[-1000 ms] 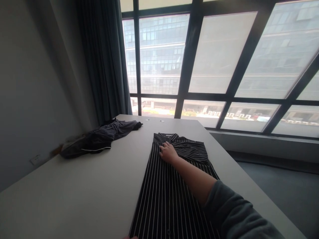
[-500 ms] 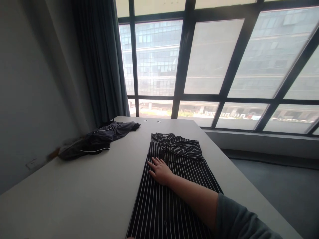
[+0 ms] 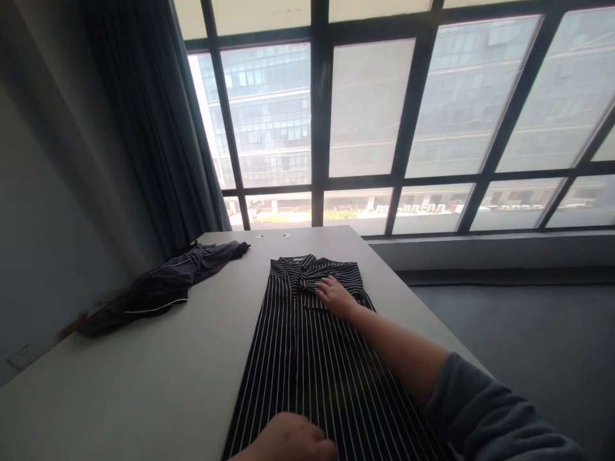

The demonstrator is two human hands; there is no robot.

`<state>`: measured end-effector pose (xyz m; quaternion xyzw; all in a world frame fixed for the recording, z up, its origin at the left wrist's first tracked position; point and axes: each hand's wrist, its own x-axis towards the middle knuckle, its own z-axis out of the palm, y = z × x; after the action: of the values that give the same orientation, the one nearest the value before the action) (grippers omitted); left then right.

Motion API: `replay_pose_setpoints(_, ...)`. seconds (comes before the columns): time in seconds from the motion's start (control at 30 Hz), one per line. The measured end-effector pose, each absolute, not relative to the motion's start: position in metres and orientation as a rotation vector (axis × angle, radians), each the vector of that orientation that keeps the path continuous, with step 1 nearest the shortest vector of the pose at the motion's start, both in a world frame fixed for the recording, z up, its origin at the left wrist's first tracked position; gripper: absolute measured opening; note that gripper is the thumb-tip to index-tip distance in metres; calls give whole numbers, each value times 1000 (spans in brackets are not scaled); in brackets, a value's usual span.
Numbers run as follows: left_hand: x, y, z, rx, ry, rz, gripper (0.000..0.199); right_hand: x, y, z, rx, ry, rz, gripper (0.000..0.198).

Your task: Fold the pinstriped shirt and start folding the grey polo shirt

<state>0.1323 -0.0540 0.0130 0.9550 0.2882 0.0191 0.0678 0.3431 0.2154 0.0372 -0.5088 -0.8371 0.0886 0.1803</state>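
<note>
A long black shirt with thin white stripes [image 3: 283,339] lies lengthwise on the table, collar toward the window. One sleeve is folded across its upper front. My right hand [image 3: 337,298] rests flat on that folded sleeve, below the collar, fingers stretched out. At the bottom edge of the view, my left hand [image 3: 293,440] is over the lower part of the shirt with its fingers curled under. Whatever those fingers grip, if anything, is hidden.
The white table [image 3: 158,384] runs toward large framed windows. A crumpled dark garment with white piping [image 3: 163,282] lies along its left edge. Round inserts [image 3: 287,235] are set at the far end. A dark curtain [image 3: 148,121] hangs behind on the left.
My right hand has moved from the shirt's middle up and right onto the folded sleeve. My left hand has come further into view at the bottom. The view has turned right.
</note>
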Motion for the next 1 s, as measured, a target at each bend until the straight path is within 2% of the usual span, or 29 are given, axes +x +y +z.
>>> replay_pose_setpoints(0.17, 218, -25, 61, 3073, 407, 59, 21, 455, 254, 38, -1616, -2255, 280, 53)
replay_pose_setpoints(0.33, 271, -4, 75, 3089, 169, 111, 37, 503, 277, 30, -1728, -2182, 374, 59)
replay_pose_setpoints(0.5, 298, 9, 64, 3129, 5, 152, 34, 492, 316, 20, -1791, -2154, 436, 61)
replay_pose_setpoints(0.73, 336, 28, 38, 3173, 93, -7, 29, 462, 358, 20, -1822, -2163, 496, 53)
replay_pose_setpoints(1.0, 316, 26, 33, 3182, 90, 143, 13, 442, 364, 55, -1762, -2190, 524, 44)
